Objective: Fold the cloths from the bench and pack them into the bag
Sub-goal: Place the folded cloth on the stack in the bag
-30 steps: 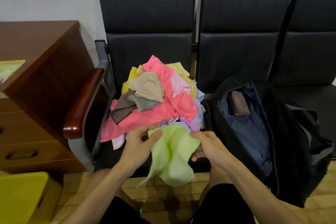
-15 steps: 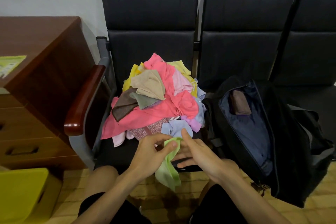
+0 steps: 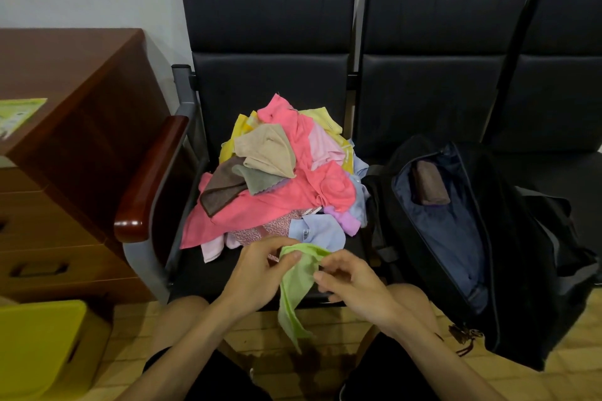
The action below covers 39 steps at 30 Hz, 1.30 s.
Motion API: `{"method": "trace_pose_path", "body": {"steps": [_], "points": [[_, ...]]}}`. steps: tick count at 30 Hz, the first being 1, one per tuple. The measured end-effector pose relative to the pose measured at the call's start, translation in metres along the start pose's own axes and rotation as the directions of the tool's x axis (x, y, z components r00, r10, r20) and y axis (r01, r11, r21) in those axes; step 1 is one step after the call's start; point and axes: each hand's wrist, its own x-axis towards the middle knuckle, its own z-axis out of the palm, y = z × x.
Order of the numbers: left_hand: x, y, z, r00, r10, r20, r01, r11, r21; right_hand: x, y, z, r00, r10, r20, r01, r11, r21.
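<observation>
I can't read any text from here. The green printed sheet (image 3: 19, 115) on the wooden desk (image 3: 81, 81) carries markings too blurred to make out, and the small tag on the light blue cloth (image 3: 317, 233) in the pile is likewise illegible.

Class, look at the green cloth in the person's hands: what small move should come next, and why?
Probably fold the dangling tail up. The green cloth hangs loose below both hands, left and right, so it is not yet compact enough for the open bag.
</observation>
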Motion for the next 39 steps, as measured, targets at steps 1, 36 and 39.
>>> {"method": "trace_pose_path", "body": {"steps": [1, 36, 39], "points": [[0.002, -0.002, -0.003, 0.999, -0.017, 0.037, 0.018, 0.999, -0.039, 0.003, 0.009, -0.002, 0.997, 0.002, -0.079, -0.007, 0.999, -0.054], [0.007, 0.033, -0.021, 0.994, -0.056, 0.098, 0.089, 0.921, -0.379, -0.008, 0.028, 0.017, 0.960, 0.008, 0.280, -0.136, 0.888, 0.439], [0.010, 0.025, -0.019, 0.968, -0.246, 0.043, 0.233, 0.827, -0.511, -0.016, 0.032, 0.028, 0.955, 0.077, 0.285, -0.205, 0.867, 0.454]]}}
